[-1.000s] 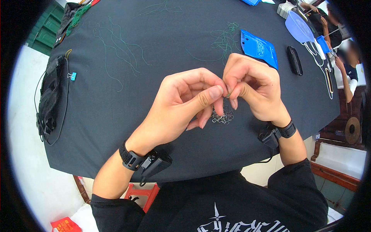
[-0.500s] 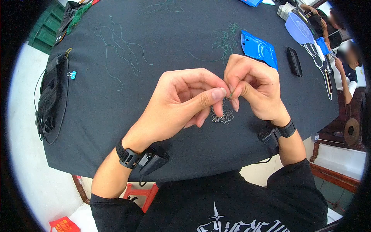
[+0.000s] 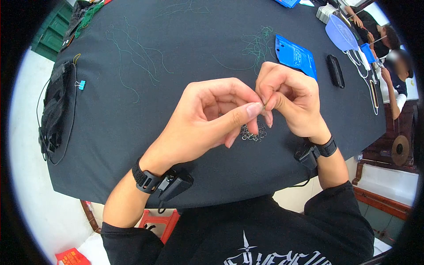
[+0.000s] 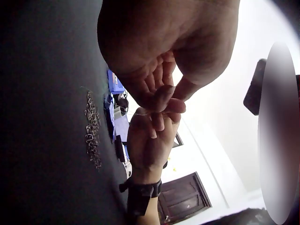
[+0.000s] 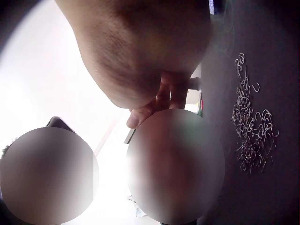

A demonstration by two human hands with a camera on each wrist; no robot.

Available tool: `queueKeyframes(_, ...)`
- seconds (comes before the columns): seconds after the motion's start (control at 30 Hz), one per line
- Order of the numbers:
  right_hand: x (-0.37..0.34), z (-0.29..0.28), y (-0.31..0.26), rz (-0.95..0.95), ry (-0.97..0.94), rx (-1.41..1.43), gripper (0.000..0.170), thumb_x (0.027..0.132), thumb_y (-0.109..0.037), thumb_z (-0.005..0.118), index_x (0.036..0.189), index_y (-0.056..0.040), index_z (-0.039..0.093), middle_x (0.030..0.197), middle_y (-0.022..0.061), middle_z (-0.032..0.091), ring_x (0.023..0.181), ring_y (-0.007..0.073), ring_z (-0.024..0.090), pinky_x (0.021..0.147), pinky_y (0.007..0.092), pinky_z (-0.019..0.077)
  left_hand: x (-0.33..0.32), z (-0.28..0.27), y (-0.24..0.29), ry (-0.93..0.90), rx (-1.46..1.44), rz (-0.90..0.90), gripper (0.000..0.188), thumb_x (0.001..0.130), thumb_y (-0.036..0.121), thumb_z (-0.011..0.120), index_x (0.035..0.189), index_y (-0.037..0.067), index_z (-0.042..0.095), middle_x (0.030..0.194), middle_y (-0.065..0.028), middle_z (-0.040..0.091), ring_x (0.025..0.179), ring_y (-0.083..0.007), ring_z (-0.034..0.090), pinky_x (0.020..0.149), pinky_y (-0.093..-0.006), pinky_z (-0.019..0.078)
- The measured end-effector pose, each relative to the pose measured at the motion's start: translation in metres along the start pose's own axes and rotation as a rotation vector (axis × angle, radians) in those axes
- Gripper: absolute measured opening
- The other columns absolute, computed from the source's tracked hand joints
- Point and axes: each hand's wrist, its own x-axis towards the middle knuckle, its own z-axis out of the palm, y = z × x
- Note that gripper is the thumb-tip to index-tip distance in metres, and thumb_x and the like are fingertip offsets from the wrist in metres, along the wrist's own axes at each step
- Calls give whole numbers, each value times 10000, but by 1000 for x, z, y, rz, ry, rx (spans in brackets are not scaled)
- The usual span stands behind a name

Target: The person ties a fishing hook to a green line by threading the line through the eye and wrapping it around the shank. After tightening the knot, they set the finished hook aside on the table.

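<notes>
My left hand and right hand meet fingertip to fingertip above the dark tablecloth. Between thumb and index finger, each pinches a thin greenish thread, mostly covered by the fingertips. In the left wrist view, a fine pale strand shows beside the touching fingers. Whether a hook is also pinched there, I cannot tell. Below the hands lies a loose pile of small metal fish hooks, partly behind the left fingers. The right wrist view shows these hooks more fully, while a blur covers the meeting fingertips.
Loose green threads and a tangled bunch of thread lie farther back. A blue pouch and a black case sit beyond my right hand. At left are a black bag and a blue binder clip. People sit at right.
My left thumb and index finger have shifted slightly right, closer against the right fingertips. Less of the greenish thread shows between them. The right hand keeps nearly the same pose.
</notes>
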Motion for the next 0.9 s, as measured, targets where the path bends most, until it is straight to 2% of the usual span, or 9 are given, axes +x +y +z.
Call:
queueKeyframes(0.37,3,-3,2,-68,-39,-98,215,998,-195,642,926,6,614,881,50,593,608,78,608,501,194,457,-2,0,-1,38,46,50,127,992,75,621,1065,-28,631,824,-108,700,500,-41,519,430,-176,368)
queueKeyframes(0.9,1,-3,-1,10,-11,-39,232,1002,-204,639,927,13,608,846,37,567,608,76,590,516,208,457,-4,3,1,80,72,67,125,973,87,650,1021,-26,630,791,-104,699,485,-31,511,410,-169,353)
